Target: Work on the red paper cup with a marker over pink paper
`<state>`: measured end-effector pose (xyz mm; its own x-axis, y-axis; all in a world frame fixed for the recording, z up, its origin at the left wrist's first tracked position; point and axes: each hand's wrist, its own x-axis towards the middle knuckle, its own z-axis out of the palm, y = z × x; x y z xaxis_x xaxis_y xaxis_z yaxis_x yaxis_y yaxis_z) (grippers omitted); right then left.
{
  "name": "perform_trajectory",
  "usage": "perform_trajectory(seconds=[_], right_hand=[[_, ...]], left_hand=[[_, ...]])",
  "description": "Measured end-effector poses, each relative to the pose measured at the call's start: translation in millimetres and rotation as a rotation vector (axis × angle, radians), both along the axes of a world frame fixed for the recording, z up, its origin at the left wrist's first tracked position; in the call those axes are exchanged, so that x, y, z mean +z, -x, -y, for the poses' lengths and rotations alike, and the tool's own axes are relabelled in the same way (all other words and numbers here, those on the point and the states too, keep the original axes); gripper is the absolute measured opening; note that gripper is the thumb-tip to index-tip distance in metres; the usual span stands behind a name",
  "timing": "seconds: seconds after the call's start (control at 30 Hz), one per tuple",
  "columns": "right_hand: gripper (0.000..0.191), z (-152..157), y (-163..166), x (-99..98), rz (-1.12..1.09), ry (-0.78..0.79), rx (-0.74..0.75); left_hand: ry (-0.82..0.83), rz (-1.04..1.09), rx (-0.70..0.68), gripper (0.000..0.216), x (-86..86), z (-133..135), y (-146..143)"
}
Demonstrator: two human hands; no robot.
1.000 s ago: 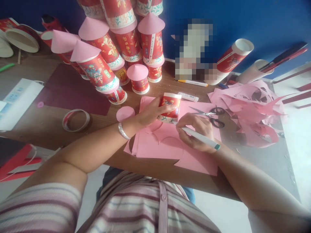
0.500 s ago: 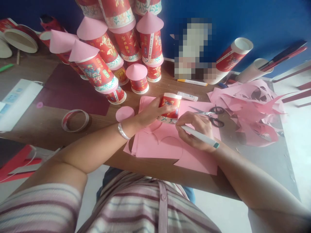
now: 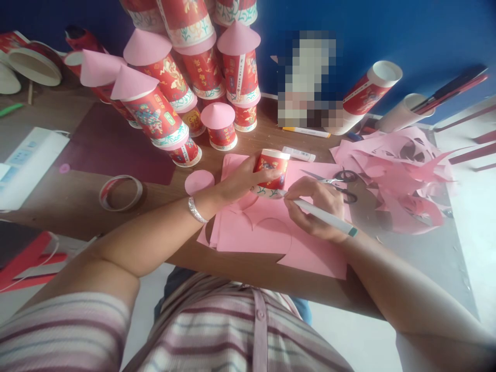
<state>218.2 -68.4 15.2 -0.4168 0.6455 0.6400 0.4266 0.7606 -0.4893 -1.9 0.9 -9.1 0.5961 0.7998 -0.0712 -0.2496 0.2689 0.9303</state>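
Observation:
A small red paper cup [image 3: 272, 166] with a white band and green squiggles is gripped in my left hand [image 3: 246, 181], thumb across its front. My right hand [image 3: 315, 206] is closed around a white marker [image 3: 325, 217] with a dark green end, its tip at the cup's lower white band. Beneath both hands lies a stack of pink paper [image 3: 248, 237] with round cut lines. A pair of black-handled scissors [image 3: 344, 178] rests on the paper just beyond my right hand. By my left wrist is a pink paper disc [image 3: 199, 182].
Stacked red cups with pink cone tops [image 3: 155, 113] stand at the back left. A tape roll [image 3: 121, 192] lies left of my forearm. Pink paper scraps [image 3: 406, 175] pile up at the right, near a pen holder [image 3: 405, 113]. A glue stick [image 3: 299, 153] lies behind the cup.
My right hand and the marker have shifted slightly right, leaving more of the cup's white band showing. The cup in my left hand is tipped a little differently, showing more of its top rim.

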Motion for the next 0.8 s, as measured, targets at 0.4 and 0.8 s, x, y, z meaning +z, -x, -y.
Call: perform_trajectory(seconds=[0.4,0.8], right_hand=[[0.038,-1.0,-2.7,-0.6,-0.002,0.027,0.015],[0.032,-3.3,0.2,-1.7,0.005,-0.008,0.02]], left_hand=[[0.014,0.025,-0.01,0.045,-7.4,-1.5,2.6],[-0.007,0.003,0.007,0.041,-8.5,-2.0,2.9]])
